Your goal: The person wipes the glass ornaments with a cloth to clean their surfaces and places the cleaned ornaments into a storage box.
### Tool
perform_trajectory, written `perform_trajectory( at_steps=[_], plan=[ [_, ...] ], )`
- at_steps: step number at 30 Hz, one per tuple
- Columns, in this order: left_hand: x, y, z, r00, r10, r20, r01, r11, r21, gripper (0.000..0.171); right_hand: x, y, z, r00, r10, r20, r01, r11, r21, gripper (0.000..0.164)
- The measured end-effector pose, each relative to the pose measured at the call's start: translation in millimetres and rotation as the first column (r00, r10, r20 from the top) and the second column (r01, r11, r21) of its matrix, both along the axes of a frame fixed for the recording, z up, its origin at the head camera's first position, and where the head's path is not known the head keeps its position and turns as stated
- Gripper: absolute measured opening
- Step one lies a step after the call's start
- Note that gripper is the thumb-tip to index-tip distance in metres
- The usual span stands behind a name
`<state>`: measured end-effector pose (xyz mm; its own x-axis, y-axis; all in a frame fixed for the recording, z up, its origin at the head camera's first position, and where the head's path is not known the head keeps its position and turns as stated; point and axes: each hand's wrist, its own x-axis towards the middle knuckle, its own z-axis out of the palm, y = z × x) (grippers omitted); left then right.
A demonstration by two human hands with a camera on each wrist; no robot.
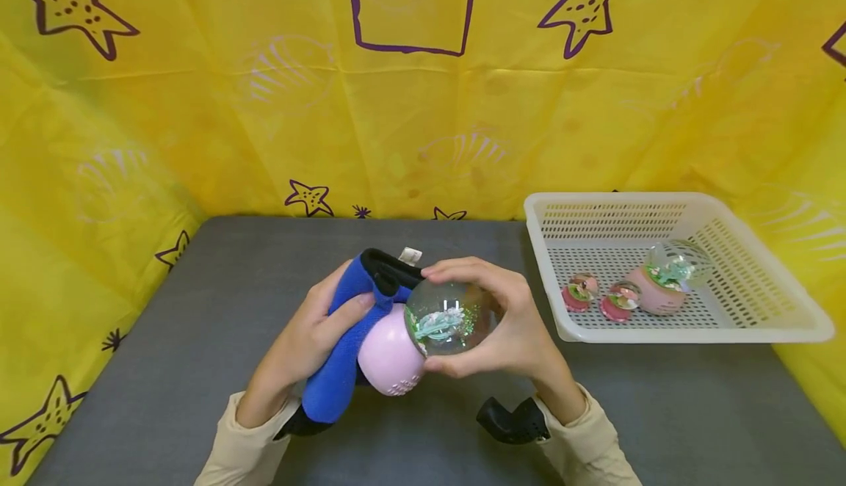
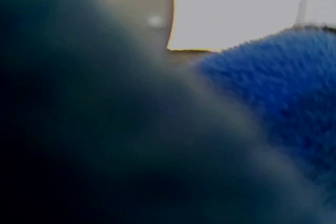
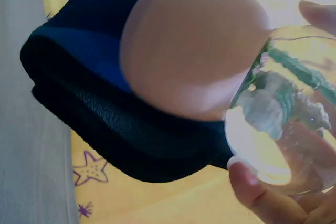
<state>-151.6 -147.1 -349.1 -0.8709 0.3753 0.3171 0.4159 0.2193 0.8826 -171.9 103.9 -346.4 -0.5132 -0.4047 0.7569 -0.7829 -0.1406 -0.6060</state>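
In the head view a snow globe [image 1: 393,354] with a pink base and a clear dome is tilted on its side above the table. My right hand [image 1: 499,317] grips the dome between thumb and fingers; a green cactus figure and glitter show inside. My left hand [image 1: 320,332] holds a blue cloth [image 1: 338,368] with black edging and a white tag, against the pink base. The right wrist view shows the base [image 3: 194,45] lying against the cloth [image 3: 89,51]. Blue fabric [image 2: 283,77] and a dark blur cover most of the left wrist view.
A white perforated basket [image 1: 661,335] stands on the right of the grey table [image 1: 218,288]. In it lie a larger pink snow globe [image 1: 654,295] and two small pink globes, one [image 1: 579,293] left of the other [image 1: 619,301]. A yellow patterned curtain [image 1: 396,119] hangs behind.
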Motion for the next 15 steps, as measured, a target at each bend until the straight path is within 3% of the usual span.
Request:
perform_trajectory(
  at_steps=[4,8,15],
  plan=[
    [2.1,-2.1,-0.7,0.994,-0.097,0.044,0.091,0.988,0.127,0.029,-0.8,0.8,-0.8,0.994,0.098,0.043,-0.093,0.99,-0.106,0.071],
    [3.6,-2.9,-0.3,0.979,-0.175,0.109,0.147,0.963,0.225,0.032,-0.7,-1.1,-2.5,0.991,0.117,0.058,-0.104,0.978,-0.181,0.071],
    [3.7,-5.0,1.1,0.966,-0.178,0.186,0.132,0.963,0.237,0.034,-1.1,-7.4,-5.9,0.995,0.095,0.03,-0.084,0.964,-0.253,0.069]
  ],
)
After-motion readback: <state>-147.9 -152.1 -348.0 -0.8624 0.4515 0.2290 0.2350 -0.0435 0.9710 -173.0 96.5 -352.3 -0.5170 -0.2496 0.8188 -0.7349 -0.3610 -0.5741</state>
